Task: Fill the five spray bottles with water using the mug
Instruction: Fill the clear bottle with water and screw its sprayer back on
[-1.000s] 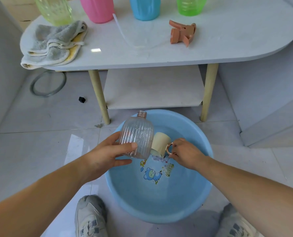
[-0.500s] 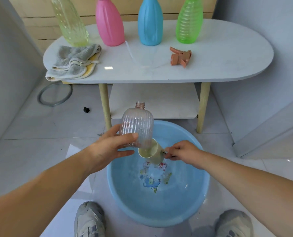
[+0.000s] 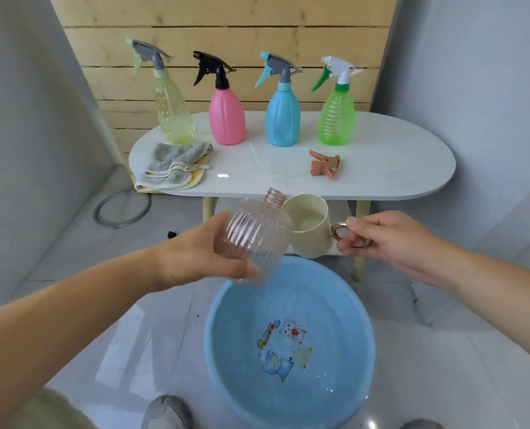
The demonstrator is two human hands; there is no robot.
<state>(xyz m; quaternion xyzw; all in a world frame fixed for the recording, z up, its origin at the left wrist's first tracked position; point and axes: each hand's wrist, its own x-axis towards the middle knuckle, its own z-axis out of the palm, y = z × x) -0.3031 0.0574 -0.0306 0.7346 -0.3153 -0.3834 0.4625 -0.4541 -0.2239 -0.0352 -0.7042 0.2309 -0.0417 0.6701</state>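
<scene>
Fingers of the left hand (image 3: 189, 258) wrap the lower body of the clear bottle (image 3: 254, 239), thumb across the front. The bottle is tilted so that its open threaded neck points up and toward the mug (image 3: 310, 232). The right hand (image 3: 390, 243) pinches the mug by its small metal ring handle (image 3: 339, 233). The mug hangs just beside the bottle's shoulder, rim near the neck; contact between the two cannot be confirmed. Both are held in the air above the far edge of the basin (image 3: 208, 332).

Hazards, as judged:
- The neck is narrow, and the mug rim is wide with no spout. A fast tilt would likely send water over the shoulder instead of into the bottle.
- The neck appears to sit beyond the basin's far rim. Overflow could land on the glossy tiled floor (image 3: 164, 335).
- A pinch on a thin ring gives little control of roll, so a loaded mug may swing.
- Wet plastic is slick, so the bottle could turn in the grip.

Materials:
- Bottle: thin, transparent, faintly pink plastic, vertically ribbed, with a rounded body.
- Mug: cream, opaque, tapered; it looks to hold water.
- Basin: smooth blue plastic, round, holding water over a cartoon print.

On the white oval table (image 3: 381, 168) stand the yellow-green bottle (image 3: 175, 119), pink bottle (image 3: 227, 119), blue bottle (image 3: 282, 119) and green bottle (image 3: 336, 119), all capped. An orange trigger head (image 3: 324, 167) and a folded grey towel (image 3: 174, 168) lie in front of them.
</scene>
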